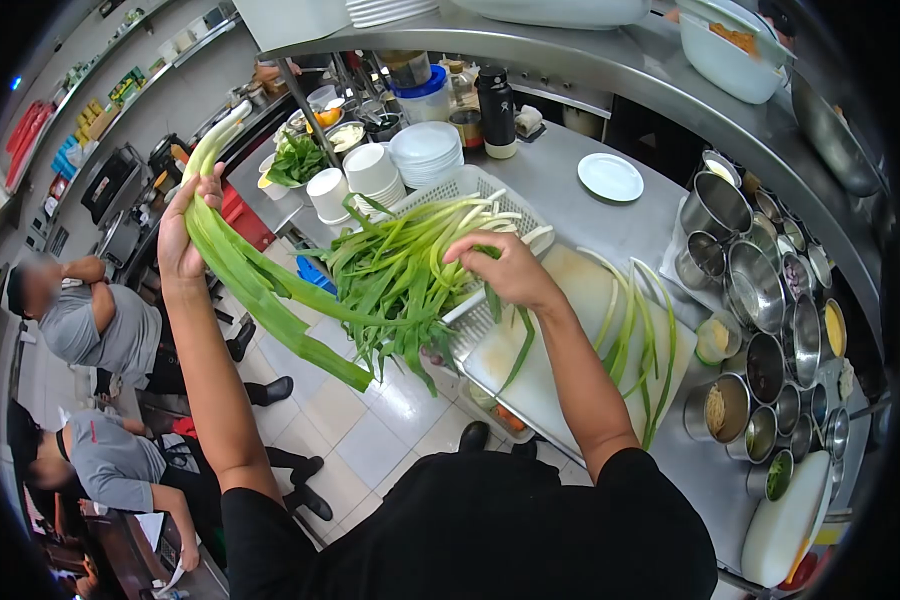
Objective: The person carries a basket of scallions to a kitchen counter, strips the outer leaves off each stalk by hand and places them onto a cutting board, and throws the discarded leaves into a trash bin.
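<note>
Head cam, now: L hand [182, 228] is raised off to my left, fingers wrapped round a bunch of long green onions [260, 285], pale root ends up past the fist, wide green leaves trailing down & right. One leaf tip hangs over the tiled floor [355, 435] in this view; another runs across the front of the pile. R hand [512, 272] is out front over the R side of that pile, fingers curled in, grasping a dark green leaf [493, 302] that pokes out below; can't tell how many leaves are in that grip.

Pile of green onions [390, 262] sits in a white perforated basket [475, 335], white ends to the R, leaves spilling over the L & near edges. Cutting board [530, 355] is just R of it, w/ a few loose stalks [620, 350] lying on it, leaf ends over the near edge.

Behind the basket on the steel counter [560, 165]: stacked white bowls [372, 172], stacked white plates [426, 155], black bottle [496, 110], & a single white plate [611, 177] apart from them. Metal pots [755, 285] crowd the far R. Two ppl in gray tops, one w/ arms folded [110, 325], are off L, well apart from my hands.
</note>
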Motion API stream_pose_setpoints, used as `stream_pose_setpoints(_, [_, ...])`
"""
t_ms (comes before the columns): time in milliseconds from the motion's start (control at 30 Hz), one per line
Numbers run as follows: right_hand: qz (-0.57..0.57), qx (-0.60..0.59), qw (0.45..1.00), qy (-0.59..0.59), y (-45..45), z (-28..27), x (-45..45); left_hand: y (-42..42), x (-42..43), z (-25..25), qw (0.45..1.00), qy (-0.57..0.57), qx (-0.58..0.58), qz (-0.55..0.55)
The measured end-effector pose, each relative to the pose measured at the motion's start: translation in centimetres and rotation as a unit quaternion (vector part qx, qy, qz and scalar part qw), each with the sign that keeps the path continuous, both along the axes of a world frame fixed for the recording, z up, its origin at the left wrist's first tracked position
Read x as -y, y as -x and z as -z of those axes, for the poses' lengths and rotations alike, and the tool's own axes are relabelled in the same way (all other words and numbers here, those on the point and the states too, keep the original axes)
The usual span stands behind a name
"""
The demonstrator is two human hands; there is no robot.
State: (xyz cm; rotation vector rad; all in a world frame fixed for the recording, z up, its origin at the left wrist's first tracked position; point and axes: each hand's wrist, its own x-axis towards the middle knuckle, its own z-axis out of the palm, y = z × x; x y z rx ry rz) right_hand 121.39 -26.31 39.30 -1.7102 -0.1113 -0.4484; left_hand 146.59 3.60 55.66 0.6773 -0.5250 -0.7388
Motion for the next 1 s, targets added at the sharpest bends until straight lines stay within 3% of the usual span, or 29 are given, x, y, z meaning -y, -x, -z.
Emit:
stream_pose_setpoints(133, [-0.081, 0.032, 0.994, 0.070, -0.5, -0.6, -1.4, 0.6, 0.6, 0.4, 1.000, 0.012, -0.014, 0.011])
stream_pose_setpoints(200, [-0.176, 0.014, 0.971, 0.160, -0.8, -1.0, -2.6, 0.2, 0.5, 0.9, 1.000, 0.016, -0.010, 0.014])
stream_pose_setpoints(300, [-0.190, 0.043, 0.946, 0.259, -0.5, -0.5, -3.7, -0.7, -0.3, 1.3, 1.000, -0.002, -0.009, -0.023])
stream_pose_setpoints(400, [-0.192, 0.052, 0.944, 0.263, 0.5, -0.1, -4.5, -0.7, -1.5, 1.9, 0.997, 0.035, -0.045, -0.046])
stream_pose_setpoints(533, [-0.117, 0.044, 0.982, 0.143, 1.6, 0.3, -6.3, -0.4, -2.9, 4.1, 0.995, 0.069, -0.036, -0.057])
stream_pose_setpoints(600, [0.033, 0.033, 0.999, -0.003, 0.9, 2.1, -7.2, 0.0, -3.0, 5.6, 0.985, 0.101, -0.054, -0.129])
stream_pose_setpoints(633, [0.066, -0.019, 0.995, -0.071, 0.6, 3.0, -7.2, -0.2, -3.3, 6.5, 0.981, 0.113, -0.075, -0.139])
stream_pose_setpoints(667, [0.065, -0.022, 0.995, -0.066, 0.5, 3.6, -7.0, -0.8, -3.6, 7.8, 0.980, 0.118, -0.079, -0.139])
stream_pose_setpoints(733, [0.158, -0.020, 0.951, -0.266, 0.5, 4.5, -6.3, -1.4, -4.4, 9.2, 0.954, 0.060, -0.003, -0.293])
stream_pose_setpoints(767, [0.170, -0.014, 0.948, -0.270, 0.6, 4.9, -5.8, -1.2, -4.5, 9.8, 0.938, 0.008, 0.002, -0.346])
stream_pose_setpoints(1000, [0.166, -0.026, 0.926, -0.337, 3.5, 3.8, -2.4, 0.2, -2.7, 10.7, 0.936, 0.015, -0.084, -0.340])
